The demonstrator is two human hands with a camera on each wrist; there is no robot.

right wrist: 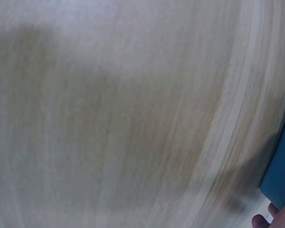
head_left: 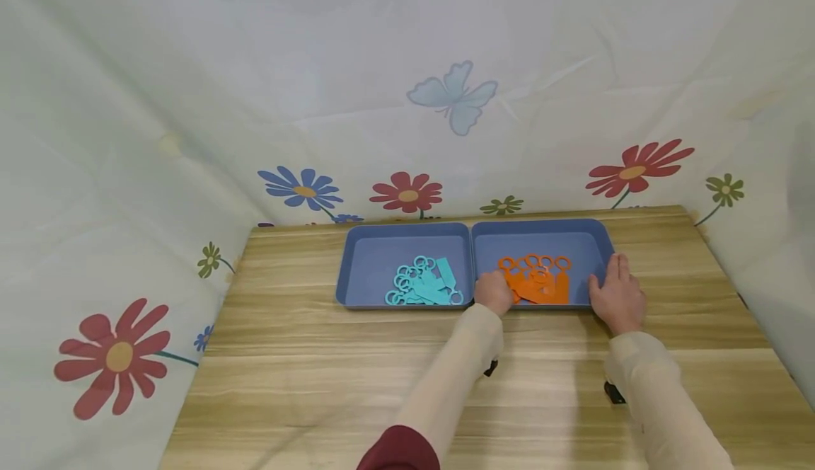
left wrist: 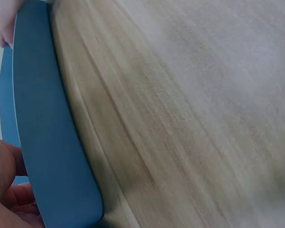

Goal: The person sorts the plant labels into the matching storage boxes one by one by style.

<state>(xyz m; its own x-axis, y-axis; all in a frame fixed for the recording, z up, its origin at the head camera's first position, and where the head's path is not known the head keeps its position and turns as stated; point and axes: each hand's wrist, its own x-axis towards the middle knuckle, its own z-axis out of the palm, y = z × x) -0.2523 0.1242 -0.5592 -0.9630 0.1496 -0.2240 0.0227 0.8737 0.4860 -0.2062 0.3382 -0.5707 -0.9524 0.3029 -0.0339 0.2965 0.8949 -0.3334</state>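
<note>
Two shallow blue trays stand side by side along the far edge of the table. In the right tray (head_left: 541, 226) lies a pile of orange flat tags with rings (head_left: 541, 286). The left tray (head_left: 366, 265) holds a similar turquoise pile (head_left: 426, 286). My left hand (head_left: 492, 293) grips the right tray near its front left corner, fingers curled at the wall; in the left wrist view its fingertips (left wrist: 23, 199) show behind the front wall. My right hand (head_left: 619, 300) holds the same tray's right wall, thumb on the inner side and fingers along the outside.
The wood-grain table (head_left: 305, 378) stretches out in front of the trays. Right behind them hangs a pale sheet (head_left: 547, 137) printed with flowers and a butterfly; similar sheets enclose both sides.
</note>
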